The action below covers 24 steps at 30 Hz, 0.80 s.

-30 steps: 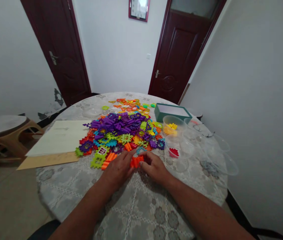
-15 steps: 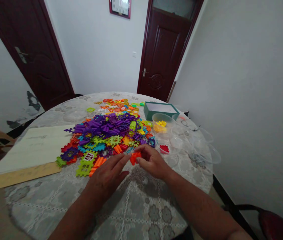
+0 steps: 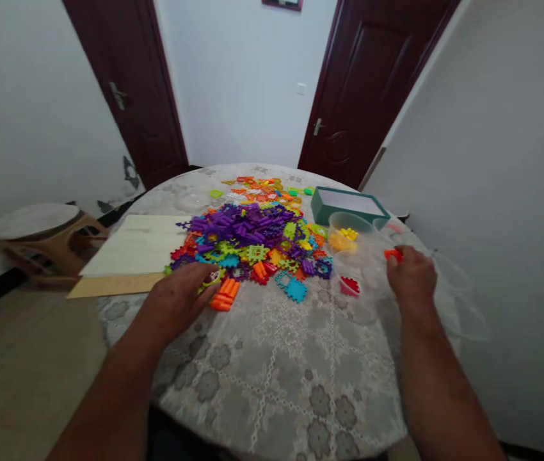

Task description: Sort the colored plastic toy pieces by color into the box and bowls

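Note:
My right hand (image 3: 412,275) is closed on an orange plastic building piece (image 3: 392,255), held over the clear plastic tubs at the table's right side. My left hand (image 3: 183,291) is open at the near left edge of the pile, fingers stretched to the right and thumb apart. Its fingers partly hide a green toothed piece (image 3: 213,277). Just right of that hand lie several orange tube-shaped pieces (image 3: 225,294) side by side. A large heap of purple pieces (image 3: 248,224) tops the pile of coloured toothed plates. Blue toothed plates (image 3: 296,289) lie at its near right edge.
A clear tub (image 3: 349,222) holds yellow pieces, and a red toothed piece (image 3: 350,286) sits in another. Behind them stands a green box (image 3: 324,214). Pale paper sheets (image 3: 130,246) lie on the left. A stool (image 3: 44,237) stands beyond the table's left edge.
My right hand has moved right, carrying the orange piece from the table's middle to the tubs. My left hand has drawn away to the left. The view has shifted too.

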{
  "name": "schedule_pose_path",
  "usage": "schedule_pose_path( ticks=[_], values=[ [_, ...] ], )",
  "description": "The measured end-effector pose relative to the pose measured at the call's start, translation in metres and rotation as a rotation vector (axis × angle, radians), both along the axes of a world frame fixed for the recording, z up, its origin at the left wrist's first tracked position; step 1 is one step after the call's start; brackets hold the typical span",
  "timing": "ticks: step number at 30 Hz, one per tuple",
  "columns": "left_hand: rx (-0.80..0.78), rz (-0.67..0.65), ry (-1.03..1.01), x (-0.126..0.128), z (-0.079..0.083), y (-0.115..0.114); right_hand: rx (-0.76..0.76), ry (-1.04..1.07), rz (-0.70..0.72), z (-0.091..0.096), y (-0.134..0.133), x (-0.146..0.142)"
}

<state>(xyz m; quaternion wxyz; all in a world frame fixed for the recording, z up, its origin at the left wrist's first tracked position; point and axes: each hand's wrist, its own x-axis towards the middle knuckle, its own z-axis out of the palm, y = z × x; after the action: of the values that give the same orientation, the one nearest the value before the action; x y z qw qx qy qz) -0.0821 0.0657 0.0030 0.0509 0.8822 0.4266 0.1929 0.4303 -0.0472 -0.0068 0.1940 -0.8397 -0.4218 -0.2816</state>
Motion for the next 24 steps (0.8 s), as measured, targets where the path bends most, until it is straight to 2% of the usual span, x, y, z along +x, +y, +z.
schedule_pose_path(
  ticks=[3,7,9,12,15,18,21,24],
  values=[
    [-0.096,0.092,0.064,-0.011,0.009,-0.004,0.037,-0.028,-0.009,-0.014,0.001,0.013],
    [-0.152,0.182,0.092,-0.028,0.016,-0.006,0.273,-0.104,0.113,-0.009,0.007,0.018],
    [-0.157,0.203,0.087,-0.036,0.015,-0.008,0.394,-0.151,0.196,-0.002,0.009,0.005],
    [-0.183,0.180,0.080,-0.042,0.011,-0.010,0.475,-0.179,0.377,0.006,0.008,-0.040],
    [-0.201,0.125,0.105,-0.036,0.006,-0.014,0.426,-0.163,0.741,0.008,0.004,-0.100],
    [-0.223,0.085,0.167,-0.019,0.005,-0.022,0.283,-0.113,1.124,0.008,0.000,-0.149],
    [-0.255,0.070,0.257,0.000,0.006,-0.028,0.204,-0.071,1.285,0.005,-0.002,-0.171],
    [-0.286,0.055,0.322,0.012,0.006,-0.030,0.180,-0.053,1.322,0.000,0.002,-0.171]
  ],
)
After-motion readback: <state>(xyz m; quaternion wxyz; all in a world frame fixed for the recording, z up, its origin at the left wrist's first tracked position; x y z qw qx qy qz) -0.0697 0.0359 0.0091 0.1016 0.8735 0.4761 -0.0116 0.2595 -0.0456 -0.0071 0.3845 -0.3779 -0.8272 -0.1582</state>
